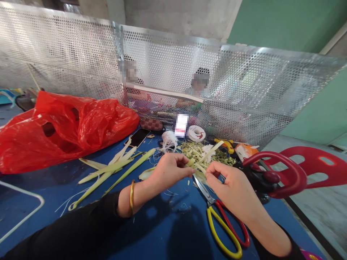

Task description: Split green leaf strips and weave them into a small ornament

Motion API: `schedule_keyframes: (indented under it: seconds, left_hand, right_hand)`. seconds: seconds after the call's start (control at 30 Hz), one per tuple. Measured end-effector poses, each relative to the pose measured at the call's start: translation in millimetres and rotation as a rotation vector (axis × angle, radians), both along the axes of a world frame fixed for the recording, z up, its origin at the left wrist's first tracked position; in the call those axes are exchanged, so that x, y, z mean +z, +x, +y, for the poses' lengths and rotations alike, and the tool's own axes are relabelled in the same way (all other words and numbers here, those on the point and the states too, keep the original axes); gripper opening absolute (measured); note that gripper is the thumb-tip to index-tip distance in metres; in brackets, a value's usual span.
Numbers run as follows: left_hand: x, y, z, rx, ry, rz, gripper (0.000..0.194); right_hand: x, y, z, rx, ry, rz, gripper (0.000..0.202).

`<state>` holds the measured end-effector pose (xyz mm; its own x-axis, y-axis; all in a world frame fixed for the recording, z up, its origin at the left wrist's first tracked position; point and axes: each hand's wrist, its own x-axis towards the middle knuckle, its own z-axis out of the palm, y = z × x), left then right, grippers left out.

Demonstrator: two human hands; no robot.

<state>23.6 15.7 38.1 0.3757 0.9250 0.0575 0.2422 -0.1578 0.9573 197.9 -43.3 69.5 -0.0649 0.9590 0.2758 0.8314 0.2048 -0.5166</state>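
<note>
Head view: our left hand (169, 169) pinches a short pale-green leaf strip (191, 162); our right hand (238, 193) curls nearly closed, its hold unclear. Shredded green scraps (223, 157) already heap toward the blue worktop's (154, 234) far edge; long pale-green leaves (108, 168) lie unshredded leftward.

The bag (89, 122) at ten o'clock was glossy, crinkled plastic; the partition (173, 57) at twelve, shiny perforated metal. The scissors (204, 189) at five had smooth metal blades. The tabletop (151, 231) looked smooth, with a dull sheen.
</note>
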Motion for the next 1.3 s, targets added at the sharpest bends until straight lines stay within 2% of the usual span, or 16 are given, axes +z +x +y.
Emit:
schedule_keyframes:
  seconds: [0.27,0.53,0.6,0.73,0.93,1.07,1.23,1.3]
  left_hand:
    - [1.8,2,-5,-0.001,0.027,0.054,0.016]
    - [-1.1,4,-10,-0.040,0.092,0.079,0.020]
    - [1.6,5,-13,-0.027,0.133,0.137,0.018]
    - [4.9,6,-18,-0.018,0.238,0.260,0.015]
    - [1.6,6,-17,-0.031,0.282,0.305,0.012]
    - [2.2,6,-16,-0.062,0.265,0.320,0.011]
    - [5.7,7,-19,-0.174,0.225,0.301,0.029]
    - [5.6,7,-19,-0.199,0.206,0.294,0.029]
  right_hand:
    - [-4.6,-5,1,0.027,0.059,-0.006,0.021]
    - [-17.9,-9,4,-0.024,0.302,-0.092,0.008]
    - [-19.3,-8,4,0.023,0.357,-0.151,0.012]
    - [-20.3,-9,5,0.097,0.402,-0.251,0.005]
    - [-19.5,-10,7,0.151,0.422,-0.264,0.009]
    - [-17.2,-10,6,0.160,0.355,-0.116,0.011]
    - [-10.2,-9,7,0.068,0.202,0.189,0.019]
    - [-7.7,-9,7,0.049,0.133,0.276,0.021]
